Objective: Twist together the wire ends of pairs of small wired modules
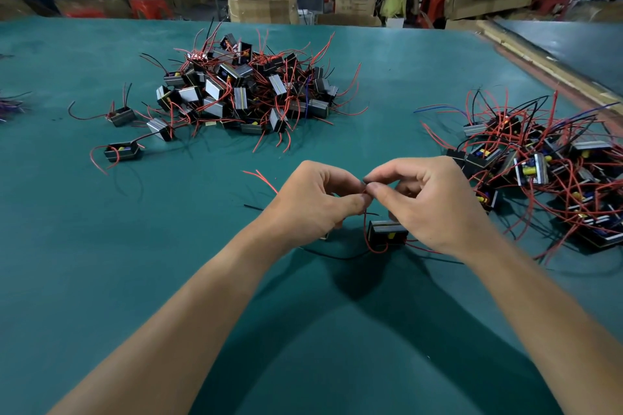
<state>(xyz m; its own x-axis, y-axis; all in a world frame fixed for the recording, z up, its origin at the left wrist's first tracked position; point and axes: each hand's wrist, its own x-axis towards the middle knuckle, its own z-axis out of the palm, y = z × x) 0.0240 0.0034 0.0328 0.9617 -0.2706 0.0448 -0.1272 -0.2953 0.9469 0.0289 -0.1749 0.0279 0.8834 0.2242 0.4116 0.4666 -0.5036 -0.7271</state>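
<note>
My left hand [315, 204] and my right hand [429, 202] meet fingertip to fingertip above the green table [168, 246], both pinching thin red wire ends [366, 194] between thumb and forefinger. A small black module [386, 233] with a yellow part lies on the table just under my right hand, its red wire looping up to the pinch. A second module is mostly hidden beneath my left hand. Loose red and black wire tails stick out to the left of my left hand.
A big heap of black modules with red wires [242, 87] lies at the centre back. Another tangled heap [546, 172] sits at the right. Two single modules [122, 152] [121, 115] lie at the left. Cardboard boxes [263, 5] and people stand beyond the table.
</note>
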